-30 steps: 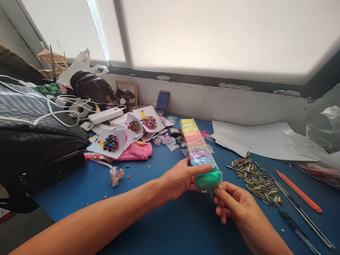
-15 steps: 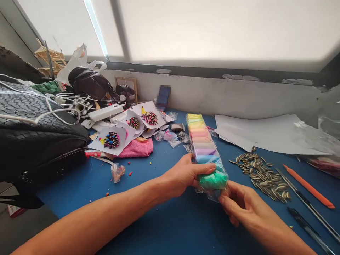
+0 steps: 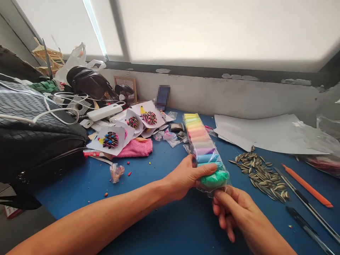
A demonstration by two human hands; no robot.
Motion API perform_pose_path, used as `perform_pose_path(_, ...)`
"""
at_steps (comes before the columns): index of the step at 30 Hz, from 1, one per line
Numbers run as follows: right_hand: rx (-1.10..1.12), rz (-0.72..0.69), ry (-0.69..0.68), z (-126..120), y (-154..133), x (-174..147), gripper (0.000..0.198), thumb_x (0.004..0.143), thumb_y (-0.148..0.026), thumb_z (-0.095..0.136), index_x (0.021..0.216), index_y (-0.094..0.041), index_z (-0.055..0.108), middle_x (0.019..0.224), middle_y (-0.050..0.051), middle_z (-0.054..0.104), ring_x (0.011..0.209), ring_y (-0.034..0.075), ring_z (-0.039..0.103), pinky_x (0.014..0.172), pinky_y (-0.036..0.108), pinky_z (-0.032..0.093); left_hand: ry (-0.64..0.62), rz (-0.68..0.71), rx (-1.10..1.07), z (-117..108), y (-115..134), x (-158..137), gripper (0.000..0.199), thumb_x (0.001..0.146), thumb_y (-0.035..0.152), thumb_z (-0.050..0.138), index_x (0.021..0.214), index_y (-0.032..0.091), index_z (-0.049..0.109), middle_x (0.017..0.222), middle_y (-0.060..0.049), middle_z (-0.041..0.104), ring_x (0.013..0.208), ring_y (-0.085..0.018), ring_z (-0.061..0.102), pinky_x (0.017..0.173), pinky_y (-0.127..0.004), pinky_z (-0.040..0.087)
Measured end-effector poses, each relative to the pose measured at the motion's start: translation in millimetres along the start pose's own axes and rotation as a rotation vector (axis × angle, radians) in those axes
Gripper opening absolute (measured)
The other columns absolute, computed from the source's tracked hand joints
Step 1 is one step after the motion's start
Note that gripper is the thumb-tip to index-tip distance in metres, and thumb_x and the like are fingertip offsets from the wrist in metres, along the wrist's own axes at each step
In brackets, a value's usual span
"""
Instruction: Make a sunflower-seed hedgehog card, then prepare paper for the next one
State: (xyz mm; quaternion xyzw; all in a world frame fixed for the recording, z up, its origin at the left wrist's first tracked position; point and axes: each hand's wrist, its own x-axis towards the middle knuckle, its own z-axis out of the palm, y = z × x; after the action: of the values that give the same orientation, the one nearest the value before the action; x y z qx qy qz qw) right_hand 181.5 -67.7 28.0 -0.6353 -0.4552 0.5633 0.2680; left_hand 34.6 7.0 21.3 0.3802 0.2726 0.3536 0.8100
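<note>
A long clear pack of coloured modelling clay (image 3: 203,147) runs away from me over the blue table, yellow at the far end and green at the near end. My left hand (image 3: 187,175) is closed around its near part, thumb on top by the green piece. At the pack's near end, my right hand (image 3: 232,205) pinches the clear plastic wrapper between thumb and forefinger, its other fingers hanging loosely below. A heap of striped sunflower seeds (image 3: 261,173) lies to the right of the pack.
An orange tool (image 3: 306,186), a metal rod and a black pen (image 3: 301,219) lie at the right. White paper (image 3: 265,132) is behind the seeds. Seed-covered figures on paper (image 3: 110,140), a pink towel (image 3: 136,147) and a black bag (image 3: 39,141) occupy the left.
My right hand has shifted left along the pack's near end, and its lower fingers have spread downward. My left hand keeps its hold on the pack, which has barely moved.
</note>
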Motion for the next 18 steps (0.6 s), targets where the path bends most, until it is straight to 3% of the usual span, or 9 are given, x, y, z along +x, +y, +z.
perform_pose_path(5,-0.087,-0.012,-0.029,-6.6,0.1,1.6,0.044,0.074,-0.065,0.061,0.070,-0.022,0.053,0.058,-0.005,0.050,0.044,0.008,0.046,0.036,0.020,0.037,0.031,-0.028,0.017,0.3,0.4,-1.2,0.052,0.071,0.042,0.085,0.106,0.013,0.061,0.096,-0.007,0.064,0.080,-0.015,0.063,0.072,-0.027,0.054)
perform_pose_path(12,-0.319,-0.164,-0.121,-26.0,-5.7,-3.4,0.039,0.087,-0.058,0.050,0.078,-0.021,0.060,0.071,0.001,0.060,0.058,0.013,0.057,0.052,0.025,0.045,-0.002,-0.059,0.057,3.2,9.4,-3.4,0.053,0.068,0.049,0.084,0.100,0.012,0.062,0.089,-0.006,0.063,0.074,-0.014,0.062,0.066,-0.027,0.054)
perform_pose_path(18,-0.271,-0.149,-0.211,-43.3,-11.3,-9.0,0.050,0.083,-0.070,0.052,0.078,-0.022,0.061,0.075,0.002,0.064,0.060,0.014,0.060,0.055,0.027,0.047,-0.079,-0.093,0.085,4.5,14.6,-5.3,0.057,0.065,0.054,0.085,0.095,0.012,0.063,0.084,-0.008,0.066,0.072,-0.018,0.065,0.067,-0.032,0.055)
